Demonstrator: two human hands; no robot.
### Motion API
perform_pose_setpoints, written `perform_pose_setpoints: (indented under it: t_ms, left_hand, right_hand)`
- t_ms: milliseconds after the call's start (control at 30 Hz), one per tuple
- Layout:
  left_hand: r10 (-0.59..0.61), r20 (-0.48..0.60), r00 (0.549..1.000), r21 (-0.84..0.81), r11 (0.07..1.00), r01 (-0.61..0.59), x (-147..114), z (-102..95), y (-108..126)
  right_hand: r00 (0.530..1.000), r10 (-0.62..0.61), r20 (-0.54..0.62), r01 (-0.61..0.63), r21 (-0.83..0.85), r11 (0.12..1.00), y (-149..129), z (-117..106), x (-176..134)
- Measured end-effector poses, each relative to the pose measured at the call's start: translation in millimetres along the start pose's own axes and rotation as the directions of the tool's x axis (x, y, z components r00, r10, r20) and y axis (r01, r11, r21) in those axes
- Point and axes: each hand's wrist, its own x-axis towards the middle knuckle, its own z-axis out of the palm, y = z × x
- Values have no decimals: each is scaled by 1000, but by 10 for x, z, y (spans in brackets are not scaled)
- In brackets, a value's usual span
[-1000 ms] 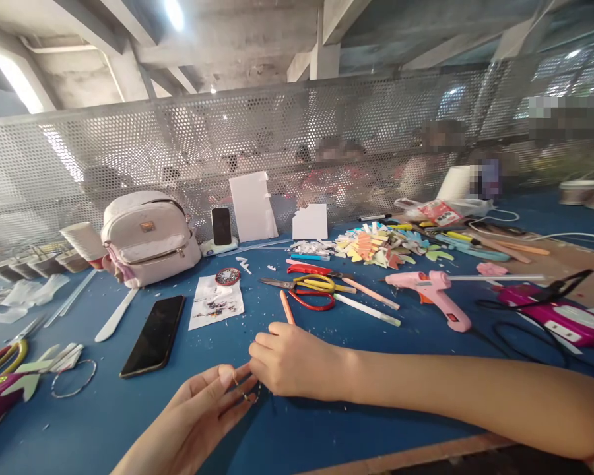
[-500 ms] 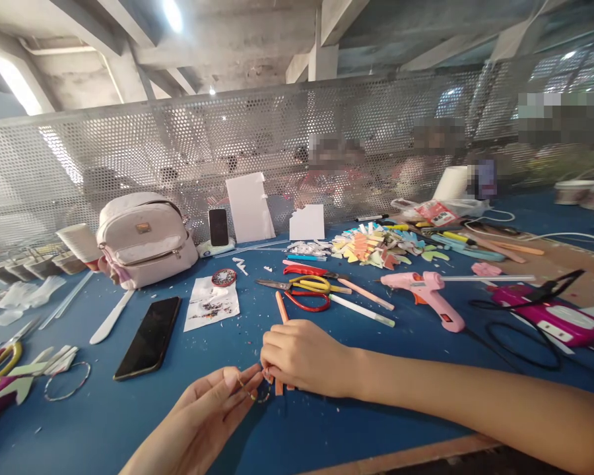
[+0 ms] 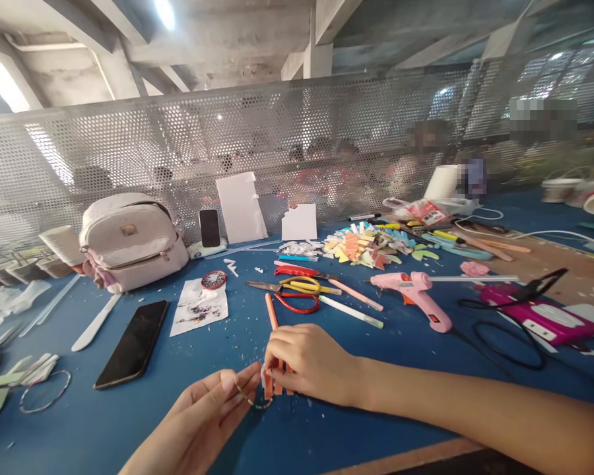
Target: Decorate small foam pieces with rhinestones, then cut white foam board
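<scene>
Thumb and fingers of my left hand [image 3: 216, 402] pinch a thin beaded string [image 3: 250, 400], which curves down towards the table between my hands. My right hand [image 3: 307, 363] is closed just beside it, its bent fingertips meeting near the far end of the string. What those fingertips hold is too small to make out. Short orange strips [image 3: 278, 386] lie under and beside my right fingers, partly hidden by them. An orange stick [image 3: 271, 310] points away just beyond that hand. Farther off rest scissors [image 3: 297, 290] with red and yellow handles.
A black phone [image 3: 131, 343] and white paper with dark bits [image 3: 200, 310] lie left of centre, near a pale backpack [image 3: 133, 241]. To the right are a pink glue gun [image 3: 416, 290] and a magenta power strip [image 3: 539, 313] with a black cord. A beaded loop [image 3: 44, 392] lies far left.
The view has shifted slightly, so the table items appear farther left. My right fingers have lifted and curled a little, showing more of the orange strips. My left hand keeps its pinch on the string.
</scene>
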Motion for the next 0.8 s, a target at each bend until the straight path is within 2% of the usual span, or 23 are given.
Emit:
perform_pose_setpoints:
  t_ms: [133,367,800]
  left_hand:
    - [10,20,1000,78,997,-11,17,-42,-21]
    - [16,32,999,93,996,-19,73,-176,-63]
    - [-10,2,1000,68,998,10,26,-89,-13]
  right_hand:
    - [1000,21,1,-21,43,999,-13,2,-1]
    - [1000,20,-2,-20,84,996,-20,89,18]
    - [999,32,-6,-32,27,999,2,92,-2]
